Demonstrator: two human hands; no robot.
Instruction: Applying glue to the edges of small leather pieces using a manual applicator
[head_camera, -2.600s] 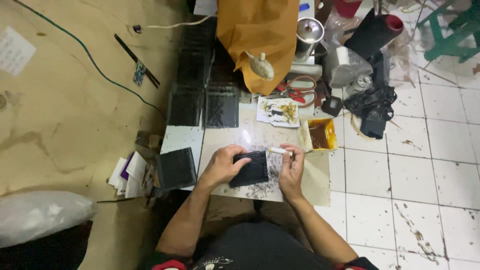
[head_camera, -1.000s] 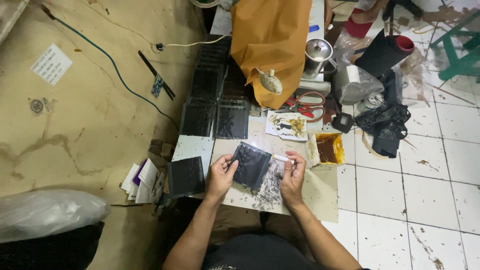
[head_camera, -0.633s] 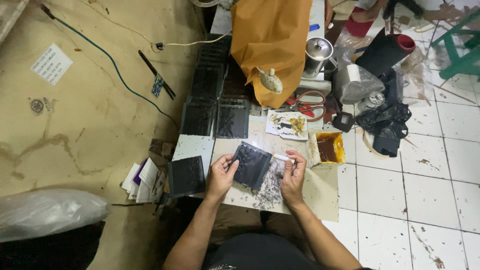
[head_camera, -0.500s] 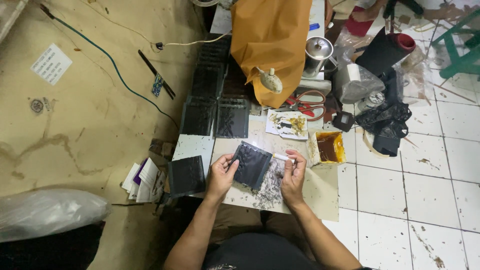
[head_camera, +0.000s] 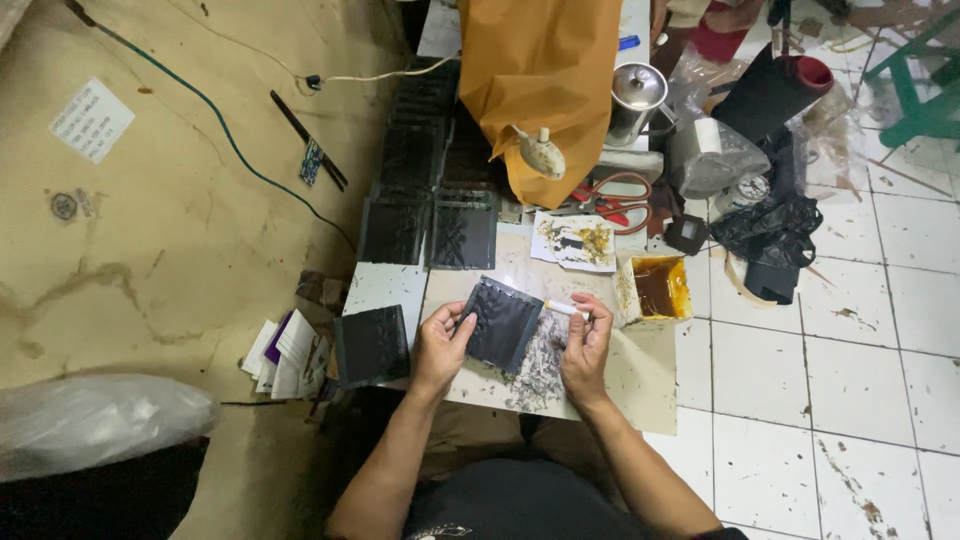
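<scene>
Left hand (head_camera: 441, 345) holds black panel (head_camera: 499, 324); glued, perhaps.

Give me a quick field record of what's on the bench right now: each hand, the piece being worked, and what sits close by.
Left hand: grips the left edge of the black square panel, tilted up off the board
Right hand: pinches a small white stick tool at the panel's right edge
Under panel: dark shavings on the pale work board
Right of hands: tub of amber liquid
Left of hands: one more black panel lying flat
Behind: red-handled scissors, orange paper bag
</scene>
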